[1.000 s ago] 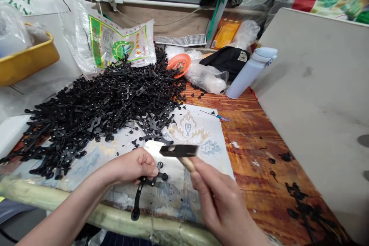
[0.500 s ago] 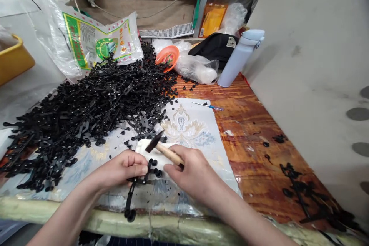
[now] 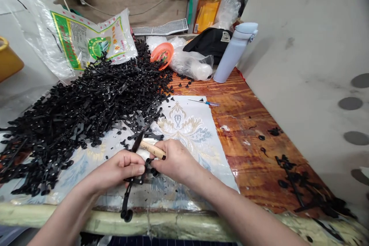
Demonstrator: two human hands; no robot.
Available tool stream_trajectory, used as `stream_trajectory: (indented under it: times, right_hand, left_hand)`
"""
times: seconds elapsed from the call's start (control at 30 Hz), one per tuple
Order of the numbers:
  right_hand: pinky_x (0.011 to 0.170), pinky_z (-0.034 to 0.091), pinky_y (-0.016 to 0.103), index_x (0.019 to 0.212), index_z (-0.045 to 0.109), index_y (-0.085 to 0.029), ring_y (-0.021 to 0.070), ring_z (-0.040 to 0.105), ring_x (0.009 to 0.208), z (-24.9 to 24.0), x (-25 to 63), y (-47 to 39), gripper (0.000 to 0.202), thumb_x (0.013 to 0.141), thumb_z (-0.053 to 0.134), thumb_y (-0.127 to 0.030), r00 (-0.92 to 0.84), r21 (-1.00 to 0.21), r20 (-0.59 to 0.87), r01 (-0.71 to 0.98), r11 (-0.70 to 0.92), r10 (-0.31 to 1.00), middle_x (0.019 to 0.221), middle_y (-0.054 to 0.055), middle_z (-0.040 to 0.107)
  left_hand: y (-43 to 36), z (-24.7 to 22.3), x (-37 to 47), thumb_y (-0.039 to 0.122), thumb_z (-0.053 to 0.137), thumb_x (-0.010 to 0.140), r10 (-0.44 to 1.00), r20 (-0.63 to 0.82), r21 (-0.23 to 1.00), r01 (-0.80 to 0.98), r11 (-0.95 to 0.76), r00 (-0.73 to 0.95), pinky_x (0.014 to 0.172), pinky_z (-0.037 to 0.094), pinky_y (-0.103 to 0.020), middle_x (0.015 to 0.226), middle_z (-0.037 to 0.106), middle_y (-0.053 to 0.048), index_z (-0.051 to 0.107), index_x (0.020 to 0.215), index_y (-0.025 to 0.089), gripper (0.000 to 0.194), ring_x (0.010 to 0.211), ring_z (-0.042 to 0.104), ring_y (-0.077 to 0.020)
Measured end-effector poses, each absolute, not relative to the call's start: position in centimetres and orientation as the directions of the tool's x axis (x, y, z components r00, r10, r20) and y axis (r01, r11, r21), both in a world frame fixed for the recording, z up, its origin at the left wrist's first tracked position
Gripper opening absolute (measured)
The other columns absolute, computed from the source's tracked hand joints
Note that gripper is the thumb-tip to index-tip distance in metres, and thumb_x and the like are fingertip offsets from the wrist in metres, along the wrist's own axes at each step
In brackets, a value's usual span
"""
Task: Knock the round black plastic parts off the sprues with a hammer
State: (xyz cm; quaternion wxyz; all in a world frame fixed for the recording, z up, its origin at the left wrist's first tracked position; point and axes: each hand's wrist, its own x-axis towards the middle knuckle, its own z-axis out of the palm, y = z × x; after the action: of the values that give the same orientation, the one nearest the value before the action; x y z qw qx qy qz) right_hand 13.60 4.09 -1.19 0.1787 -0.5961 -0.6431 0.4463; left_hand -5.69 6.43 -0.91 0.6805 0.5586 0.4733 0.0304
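My left hand (image 3: 122,167) is closed on black plastic parts (image 3: 127,198), pinched between thumb and fingers, with one long piece hanging toward the table's front edge. My right hand (image 3: 173,159) is wrapped round a small tool with a wooden handle (image 3: 151,149) and a dark head (image 3: 137,141). The tool's head is just above my left fingers. The right fingertips are at the right end of the black parts; whether they also pinch them is hard to tell. A white block (image 3: 142,155) lies partly hidden behind both hands.
A large heap of black parts (image 3: 95,100) covers the table's left. Behind it are a printed plastic bag (image 3: 95,42), orange dish (image 3: 162,54) and blue bottle (image 3: 235,54). A pen (image 3: 204,102) lies on the patterned cloth (image 3: 198,130). Black scraps (image 3: 300,184) lie at right.
My right hand has moved left to the parts beside my left hand, and the tool has swung left with its head tilted more upright. My left hand keeps its pinch. The view has shifted slightly.
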Motion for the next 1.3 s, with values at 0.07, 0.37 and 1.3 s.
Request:
stream_trajectory:
  times: [0.07,0.37,1.3]
  right_hand:
    - [0.048,0.029,0.021,0.076,0.067,-0.024,0.0093,0.048,0.053,-1.1,13.5,4.1,0.015,0.065,0.058,-0.018,-0.219,-0.782,-0.303,0.614,-0.110,0.927,0.057,-0.006,0.054]
    - [0.051,0.030,0.021,0.076,0.067,-0.024,0.0100,0.050,0.056,-1.0,13.6,4.1,0.014,0.067,0.059,-0.017,-0.228,-0.775,-0.297,0.625,-0.094,0.927,0.059,-0.005,0.055]
    - [0.049,0.027,0.023,0.072,0.064,-0.023,0.0102,0.047,0.052,-1.0,13.6,4.1,0.008,0.066,0.061,-0.019,-0.219,-0.740,-0.274,0.670,-0.060,0.937,0.057,-0.004,0.055]
  left_hand:
    - [6.4,-0.7,-5.5,0.052,0.065,0.069,0.571,-0.606,0.792,0.488,0.368,0.553,0.041,0.028,-0.020,0.052,0.037,0.007,0.052,0.059,0.017,0.039,0.046,0.031,-0.0076]
    - [6.8,-0.5,-5.4,0.045,0.064,0.072,0.589,-0.594,0.791,0.530,0.305,0.548,0.045,0.025,-0.022,0.053,0.038,0.006,0.058,0.064,0.016,0.031,0.049,0.030,-0.0087]
    - [7.5,0.8,-4.7,0.049,0.065,0.067,0.526,-0.685,0.715,0.603,0.353,0.504,0.039,0.018,-0.021,0.049,0.035,0.007,0.056,0.058,0.017,0.035,0.044,0.025,-0.0073]
